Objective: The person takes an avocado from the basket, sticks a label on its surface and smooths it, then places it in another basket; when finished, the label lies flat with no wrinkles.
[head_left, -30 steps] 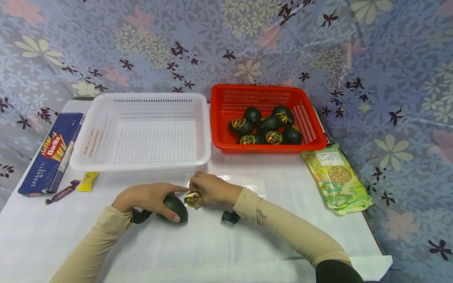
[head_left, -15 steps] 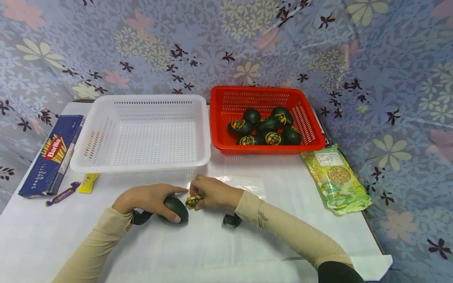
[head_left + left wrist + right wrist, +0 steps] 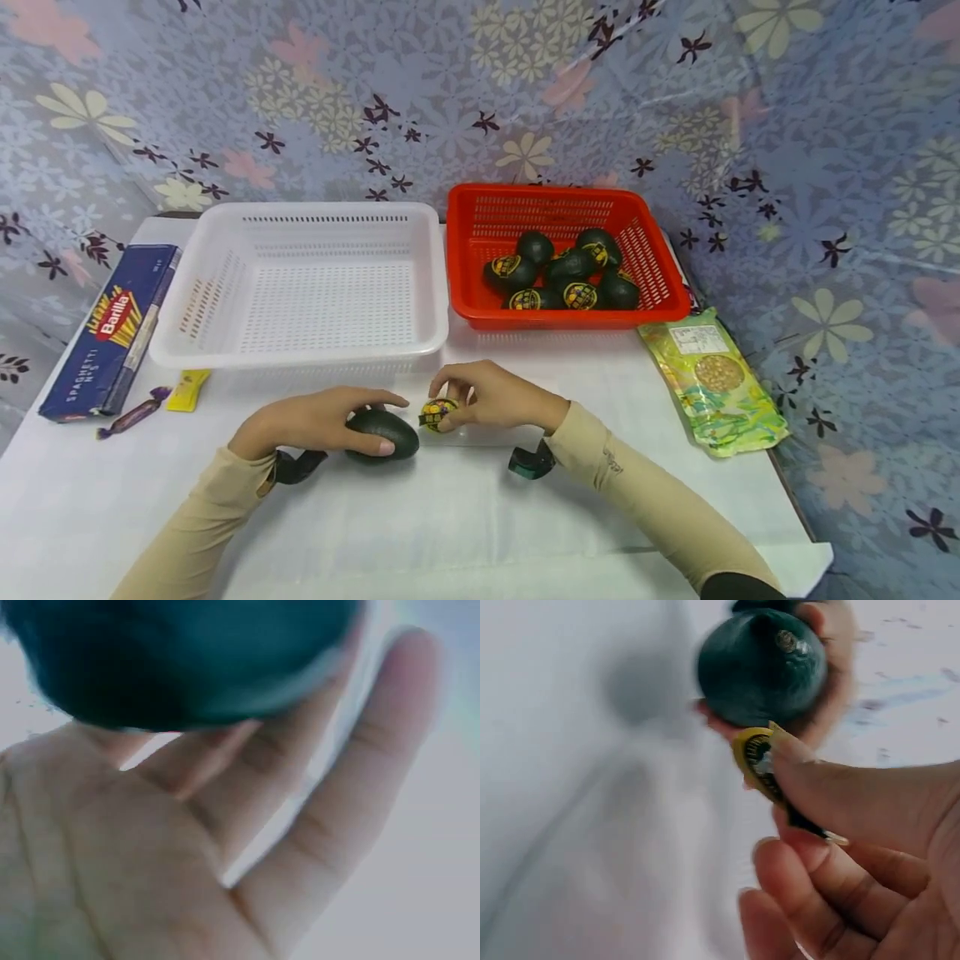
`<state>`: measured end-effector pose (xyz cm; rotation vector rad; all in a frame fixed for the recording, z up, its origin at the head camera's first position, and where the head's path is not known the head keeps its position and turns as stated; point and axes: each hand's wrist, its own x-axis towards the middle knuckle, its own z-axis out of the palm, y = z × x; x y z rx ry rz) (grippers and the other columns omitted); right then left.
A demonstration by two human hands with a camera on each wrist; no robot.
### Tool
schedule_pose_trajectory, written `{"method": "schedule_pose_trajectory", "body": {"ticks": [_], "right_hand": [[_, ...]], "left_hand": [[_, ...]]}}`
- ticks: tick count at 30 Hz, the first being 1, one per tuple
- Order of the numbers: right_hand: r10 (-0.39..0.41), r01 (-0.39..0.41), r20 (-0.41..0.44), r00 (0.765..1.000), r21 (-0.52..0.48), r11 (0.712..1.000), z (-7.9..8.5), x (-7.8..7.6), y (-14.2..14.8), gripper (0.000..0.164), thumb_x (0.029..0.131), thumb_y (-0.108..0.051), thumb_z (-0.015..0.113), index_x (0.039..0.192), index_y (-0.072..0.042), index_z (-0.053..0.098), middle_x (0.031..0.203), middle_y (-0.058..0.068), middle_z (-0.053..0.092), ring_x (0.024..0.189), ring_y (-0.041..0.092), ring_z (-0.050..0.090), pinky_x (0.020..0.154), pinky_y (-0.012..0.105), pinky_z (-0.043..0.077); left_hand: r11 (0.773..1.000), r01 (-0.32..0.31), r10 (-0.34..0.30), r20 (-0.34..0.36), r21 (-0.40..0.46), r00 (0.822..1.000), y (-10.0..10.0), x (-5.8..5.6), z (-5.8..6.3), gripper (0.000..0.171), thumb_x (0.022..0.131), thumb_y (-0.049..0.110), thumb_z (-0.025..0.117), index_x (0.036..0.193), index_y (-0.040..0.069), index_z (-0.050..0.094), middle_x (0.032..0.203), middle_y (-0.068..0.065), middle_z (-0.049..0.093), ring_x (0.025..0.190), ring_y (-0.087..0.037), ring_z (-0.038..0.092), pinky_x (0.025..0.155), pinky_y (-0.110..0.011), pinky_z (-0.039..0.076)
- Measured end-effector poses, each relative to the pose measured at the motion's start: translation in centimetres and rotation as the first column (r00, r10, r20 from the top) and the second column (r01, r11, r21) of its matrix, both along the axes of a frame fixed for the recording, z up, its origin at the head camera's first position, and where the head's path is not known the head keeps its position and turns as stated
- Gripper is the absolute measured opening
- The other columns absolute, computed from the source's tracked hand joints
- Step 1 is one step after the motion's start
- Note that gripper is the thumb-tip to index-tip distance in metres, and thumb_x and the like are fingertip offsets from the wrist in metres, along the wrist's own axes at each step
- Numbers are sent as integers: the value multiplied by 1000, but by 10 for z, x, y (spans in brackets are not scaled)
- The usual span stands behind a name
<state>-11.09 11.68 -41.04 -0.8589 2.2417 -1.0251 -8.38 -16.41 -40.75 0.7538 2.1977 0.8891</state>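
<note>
My left hand [image 3: 303,421] grips a dark green avocado [image 3: 393,437], thumb along its near side and fingers over the far side. That avocado [image 3: 187,660] fills the top of the left wrist view, against the curved fingers. Just to its right, my right hand [image 3: 502,396] pinches a round yellow-and-black sticker [image 3: 437,412] between thumb and index finger. In the right wrist view the sticker [image 3: 757,754] is tilted on edge by the thumb tip, and the avocado [image 3: 761,671] shows its stem end behind it, with no label on that side.
A white basket [image 3: 300,360] stands behind my left hand. Several labelled avocados [image 3: 570,265] lie in the red basket [image 3: 570,318] at back right. A spaghetti box [image 3: 112,325], wrapped candy [image 3: 133,414] and a yellow packet [image 3: 187,390] lie left; a green bag [image 3: 716,379] lies right.
My right hand has moved right with the sticker, its fingers spreading a little. The avocado in my left hand has turned and shifted slightly right.
</note>
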Motion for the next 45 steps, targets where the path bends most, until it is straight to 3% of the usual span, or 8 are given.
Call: {"method": "schedule_pose_trajectory", "body": {"ticks": [3, 6, 10, 13, 17, 21, 27, 45], "right_hand": [[-152, 153, 20, 988, -98, 983, 18, 2, 13, 37, 81, -17, 85, 114, -14, 67, 84, 1, 64, 81, 14, 61, 81, 31, 57], [-323, 325, 40, 945, -183, 928, 36, 7, 23, 28, 83, -17, 83, 107, -13, 71, 90, 4, 69, 86, 18, 62, 80, 34, 56], [-439, 442, 79, 895, -298, 846, 57, 15, 30, 12, 91, -17, 74, 100, -8, 72, 97, 6, 71, 84, 23, 64, 76, 30, 56], [-448, 452, 102, 888, -369, 812, 66, 20, 30, 13, 98, -16, 66, 102, -5, 70, 96, 5, 70, 78, 24, 65, 73, 29, 57], [-424, 421, 89, 901, -411, 809, 72, 26, 23, 14, 100, -15, 62, 103, -5, 69, 92, 7, 71, 68, 21, 62, 67, 29, 57], [-395, 367, 34, 918, -452, 813, 77, 31, 12, 12, 98, -10, 64, 105, -3, 71, 91, 14, 72, 63, 19, 59, 62, 28, 54], [-384, 322, -25, 923, -497, 806, 83, 35, 2, 13, 95, -5, 67, 106, -1, 72, 84, 17, 69, 62, 16, 57, 59, 26, 52], [-386, 255, -149, 910, -532, 807, 88, 39, -2, 22, 91, -3, 71, 113, -4, 71, 84, 11, 72, 62, 14, 60, 59, 29, 57]], "left_hand": [[992, -32, 28, 38, 122, 999, 5, 3, 5, 63, 98, 43, 63, 153, 24, 39, 126, -5, 62, 115, -20, 58, 99, -44, 46], [952, -93, 52, 147, 292, 988, 10, 5, 13, 57, 104, 36, 52, 156, 27, 30, 133, -13, 58, 113, -26, 62, 94, -44, 53], [816, -234, 65, 317, 528, 946, 20, 7, 22, 53, 109, 35, 35, 157, 14, 26, 141, -24, 48, 109, -31, 67, 83, -51, 60], [708, -346, 93, 405, 615, 910, 29, 8, 27, 56, 109, 36, 31, 156, 5, 24, 136, -20, 53, 109, -25, 69, 84, -51, 60], [637, -430, 152, 443, 640, 884, 39, 9, 34, 61, 104, 24, 52, 156, 10, 24, 134, -12, 56, 111, -22, 68, 89, -45, 60], [622, -444, 224, 396, 645, 890, 49, 11, 38, 72, 93, 10, 69, 152, 11, 30, 137, -19, 52, 107, -21, 68, 86, -45, 61], [632, -438, 329, 291, 639, 898, 61, 15, 40, 71, 90, 8, 73, 149, 11, 34, 136, -22, 54, 100, -16, 69, 81, -40, 63], [640, -403, 356, 213, 654, 910, 65, 20, 45, 74, 88, 16, 77, 149, 13, 36, 139, -16, 52, 118, -17, 62, 94, -26, 57]]}}
